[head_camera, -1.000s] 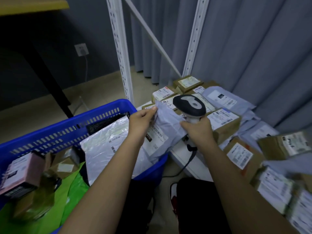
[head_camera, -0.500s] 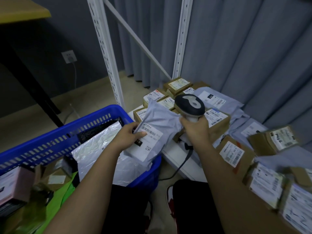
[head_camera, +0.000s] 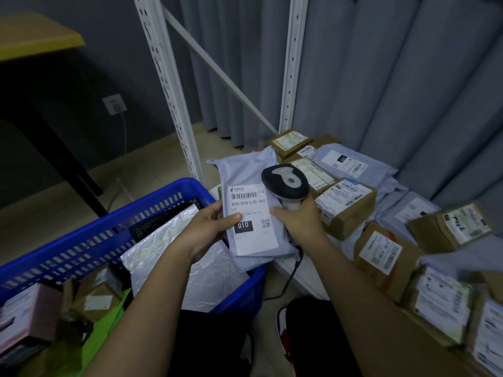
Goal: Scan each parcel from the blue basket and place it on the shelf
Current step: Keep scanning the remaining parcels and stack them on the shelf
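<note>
Parcel in grey plastic wrap is being held label-up between two hands, above the near corner of the blue basket and beside the low shelf. The left hand is gripping its left edge, thumb pressing down on the white shipping label, which is showing a barcode, the code 010-010-L30-551 and a black "010" block. The right hand is clamping around the handle of a black-and-grey barcode scanner, its thumb also touching the parcel's right edge; the scanner's head is sitting just over the label's upper right corner, and its dark cable is hanging down toward the floor.

Inside the basket, a white crinkled mailer bag is lying under the held parcel, with a black package behind it and small brown boxes and a green bag nearer the camera. On the shelf to the right, cardboard boxes with white labels and grey mailers are lying packed close together. White perforated uprights are rising from the shelf in front of grey curtains. A wall socket and a yellow-topped table are showing at left.
</note>
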Available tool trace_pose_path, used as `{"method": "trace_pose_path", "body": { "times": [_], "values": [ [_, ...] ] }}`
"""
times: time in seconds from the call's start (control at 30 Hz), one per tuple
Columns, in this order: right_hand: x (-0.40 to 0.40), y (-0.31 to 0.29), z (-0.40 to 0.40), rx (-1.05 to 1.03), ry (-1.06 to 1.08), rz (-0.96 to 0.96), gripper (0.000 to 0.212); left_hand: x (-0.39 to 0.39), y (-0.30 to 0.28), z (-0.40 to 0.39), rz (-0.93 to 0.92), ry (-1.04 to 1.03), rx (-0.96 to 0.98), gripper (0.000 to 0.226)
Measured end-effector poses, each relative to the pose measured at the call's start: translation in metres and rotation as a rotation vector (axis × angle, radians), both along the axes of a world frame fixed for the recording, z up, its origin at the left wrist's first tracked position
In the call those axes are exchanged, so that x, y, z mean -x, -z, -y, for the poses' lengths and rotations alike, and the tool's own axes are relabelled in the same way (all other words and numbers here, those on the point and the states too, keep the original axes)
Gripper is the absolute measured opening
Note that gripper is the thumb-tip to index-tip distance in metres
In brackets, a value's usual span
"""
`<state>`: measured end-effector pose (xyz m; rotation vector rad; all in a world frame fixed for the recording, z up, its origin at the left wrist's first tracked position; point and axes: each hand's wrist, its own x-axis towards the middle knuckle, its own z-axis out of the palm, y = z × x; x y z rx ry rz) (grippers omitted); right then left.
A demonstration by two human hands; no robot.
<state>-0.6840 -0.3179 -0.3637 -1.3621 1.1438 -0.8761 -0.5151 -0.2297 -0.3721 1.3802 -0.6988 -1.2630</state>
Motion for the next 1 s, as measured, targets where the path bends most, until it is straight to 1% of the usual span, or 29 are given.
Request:
{"method": "trace_pose_path", "body": {
  "times": [0.07, 0.13, 0.2, 0.3, 0.4, 0.5, 0.67, 0.87, 1.0],
  "values": [
    [0.000, -0.002, -0.001, -0.009, 0.007, 0.018, 0.061, -0.001, 0.002, 0.000, 0.044, -0.016, -0.003, 0.037],
    [0.000, -0.005, -0.001, -0.016, 0.008, 0.047, 0.056, -0.003, 0.007, 0.004, 0.108, -0.124, -0.026, 0.040],
    [0.000, -0.007, -0.002, -0.043, 0.004, 0.031, 0.046, -0.007, 0.013, 0.008, 0.179, -0.259, -0.043, 0.040],
    [0.001, -0.011, -0.007, -0.148, -0.076, 0.029, 0.023, -0.013, 0.022, 0.012, 0.261, -0.424, -0.049, 0.034],
    [0.002, -0.015, -0.012, -0.179, -0.146, 0.005, 0.018, -0.020, 0.028, 0.014, 0.268, -0.507, -0.047, 0.037],
    [0.001, -0.021, -0.015, -0.168, -0.185, 0.005, 0.013, -0.024, 0.029, 0.014, 0.294, -0.536, -0.052, 0.040],
    [0.002, -0.024, -0.013, -0.143, -0.191, -0.061, 0.021, -0.024, 0.028, 0.016, 0.291, -0.562, -0.054, 0.042],
    [0.003, -0.026, -0.015, -0.111, -0.215, -0.117, 0.015, -0.021, 0.025, 0.017, 0.306, -0.544, -0.043, 0.043],
    [0.005, -0.024, -0.013, -0.107, -0.209, -0.117, 0.018, -0.021, 0.024, 0.017, 0.305, -0.548, -0.040, 0.043]
  ]
}}
